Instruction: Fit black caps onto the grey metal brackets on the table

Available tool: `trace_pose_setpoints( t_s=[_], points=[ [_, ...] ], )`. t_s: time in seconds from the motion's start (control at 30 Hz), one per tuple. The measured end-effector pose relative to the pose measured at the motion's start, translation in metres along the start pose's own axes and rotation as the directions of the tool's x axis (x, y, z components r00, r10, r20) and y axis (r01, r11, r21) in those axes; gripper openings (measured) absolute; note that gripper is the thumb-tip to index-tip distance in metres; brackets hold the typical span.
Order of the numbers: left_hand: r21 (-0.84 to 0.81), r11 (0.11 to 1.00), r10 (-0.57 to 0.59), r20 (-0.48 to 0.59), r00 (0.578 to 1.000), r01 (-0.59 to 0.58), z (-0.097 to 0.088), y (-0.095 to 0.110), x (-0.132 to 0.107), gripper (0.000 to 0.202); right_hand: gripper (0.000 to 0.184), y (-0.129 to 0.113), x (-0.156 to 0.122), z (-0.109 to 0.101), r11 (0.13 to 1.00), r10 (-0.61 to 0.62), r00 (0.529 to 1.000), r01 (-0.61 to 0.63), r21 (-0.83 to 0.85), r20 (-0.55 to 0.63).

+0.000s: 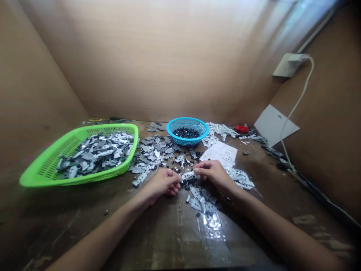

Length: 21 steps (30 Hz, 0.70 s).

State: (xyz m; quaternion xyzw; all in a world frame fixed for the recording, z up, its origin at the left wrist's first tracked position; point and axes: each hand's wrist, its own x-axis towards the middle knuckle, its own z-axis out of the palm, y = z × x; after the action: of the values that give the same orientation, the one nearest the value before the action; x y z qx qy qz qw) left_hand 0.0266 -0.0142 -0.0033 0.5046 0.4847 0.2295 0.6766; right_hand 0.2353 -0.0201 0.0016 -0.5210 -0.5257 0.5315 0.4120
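Note:
Between my two hands is a small light-grey plastic part (187, 175), long and flat. My left hand (165, 182) has its fingers closed at the part's left end. At the other end, the thumb and forefinger of my right hand (213, 173) pinch it. Just beyond lie small black round pieces (184, 162) mixed with grey parts. Nearer to me, a loose heap of similar grey parts (200, 199) rests on the brown table (146, 229). Fine details of the held part are too small to tell.
A green basket (131, 160) full of grey parts stands at the left. Behind my hands is a blue basket (187, 142) of black pieces. White paper (221, 152), a red object (241, 128) and more grey parts (153, 150) lie around. A white cable (303, 90) hangs at the right.

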Motion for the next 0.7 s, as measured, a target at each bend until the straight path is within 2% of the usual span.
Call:
trace_pose_setpoints(
  t_s=[0.13,0.27,0.37,0.47,0.57,0.7],
  points=[
    [-0.012,1.000,0.023,0.002,1.000,-0.023,0.0001,-0.0003,-0.0009,0.029,0.027,0.0024,0.0003,-0.0006,0.999,-0.015,1.000,0.015,-0.029,-0.003],
    [-0.009,0.997,0.083,0.008,0.997,-0.083,0.0001,0.0001,-0.0009,0.028,0.033,0.0057,0.0020,-0.0013,0.989,0.084,0.995,-0.090,0.117,0.056],
    [0.002,0.991,0.131,0.002,0.991,-0.131,-0.0001,0.0008,-0.0008,0.027,0.036,0.0053,0.0035,-0.0044,0.959,0.191,0.970,-0.218,0.184,0.153],
    [0.006,0.987,0.160,-0.007,0.987,-0.160,0.0001,0.0016,-0.0012,0.026,0.032,0.0034,0.0044,-0.0085,0.939,0.249,0.925,-0.303,0.161,0.288],
    [0.014,0.985,0.174,-0.006,0.985,-0.173,0.0002,0.0015,-0.0010,0.025,0.030,0.0025,0.0048,-0.0103,0.940,0.245,0.908,-0.308,0.146,0.340],
    [0.051,0.985,0.165,-0.004,0.986,-0.164,-0.0004,-0.0002,0.0014,0.025,0.030,0.0032,0.0038,-0.0071,0.961,0.195,0.938,-0.241,0.138,0.285]
  ],
)
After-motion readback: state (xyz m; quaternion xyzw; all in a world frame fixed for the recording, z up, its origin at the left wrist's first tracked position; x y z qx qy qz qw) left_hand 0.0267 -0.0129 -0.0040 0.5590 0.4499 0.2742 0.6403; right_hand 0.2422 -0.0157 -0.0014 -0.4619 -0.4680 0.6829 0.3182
